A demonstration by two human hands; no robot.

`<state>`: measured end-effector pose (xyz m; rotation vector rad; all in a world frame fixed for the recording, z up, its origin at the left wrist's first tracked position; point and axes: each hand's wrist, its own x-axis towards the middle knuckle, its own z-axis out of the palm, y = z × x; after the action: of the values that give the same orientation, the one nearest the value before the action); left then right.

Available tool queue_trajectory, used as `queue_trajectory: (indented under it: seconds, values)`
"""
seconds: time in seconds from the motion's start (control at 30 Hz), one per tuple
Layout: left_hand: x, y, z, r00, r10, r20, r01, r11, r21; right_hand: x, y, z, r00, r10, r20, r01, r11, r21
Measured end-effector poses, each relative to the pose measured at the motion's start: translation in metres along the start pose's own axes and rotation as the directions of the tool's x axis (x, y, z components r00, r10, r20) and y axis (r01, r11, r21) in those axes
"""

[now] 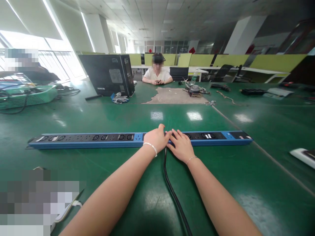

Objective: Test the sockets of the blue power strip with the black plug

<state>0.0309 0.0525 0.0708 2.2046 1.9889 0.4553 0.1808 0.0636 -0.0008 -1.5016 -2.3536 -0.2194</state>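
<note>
A long blue power strip [81, 146] with black socket faces lies crosswise on the green table. My left hand [155, 137] is closed over the middle of the strip, its fingers bent toward the far edge. Close beside it, my right hand [182, 146] rests on the strip, with its thumb at the end of a black power cord [169, 180]. This cord runs from between my hands toward me. Its plug end is hidden by my fingers. Light bracelets circle both wrists.
A black computer case [108, 75] stands at the back left beside gloves [119, 97]. A green basket [31, 96] is farther left. Across the table sits a person [157, 73]. Tools and parts [195, 90] lie at the back. A white device [304, 156] is at right.
</note>
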Motion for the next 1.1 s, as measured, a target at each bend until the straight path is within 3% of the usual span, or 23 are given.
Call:
queue_trajectory:
  seconds: [0.07,0.13,0.6,1.1]
  values:
    - [0.014,0.018,0.000,0.989,-0.029,0.148,0.013,0.994,0.105,-0.002,0.000,0.001,1.000,0.022,-0.009,-0.022,1.000,-0.022]
    - [0.023,0.028,0.003,0.980,-0.049,0.190,0.021,0.989,0.147,-0.002,-0.001,0.002,1.000,0.023,-0.016,-0.023,0.999,-0.023]
    - [0.028,0.023,0.019,0.987,-0.076,0.145,0.055,0.988,0.145,0.002,0.002,0.001,0.999,0.005,-0.050,-0.005,1.000,-0.005]
    - [0.028,0.026,0.011,0.979,-0.073,0.193,0.045,0.988,0.146,0.000,0.001,0.005,0.995,0.010,-0.101,-0.012,1.000,-0.018]
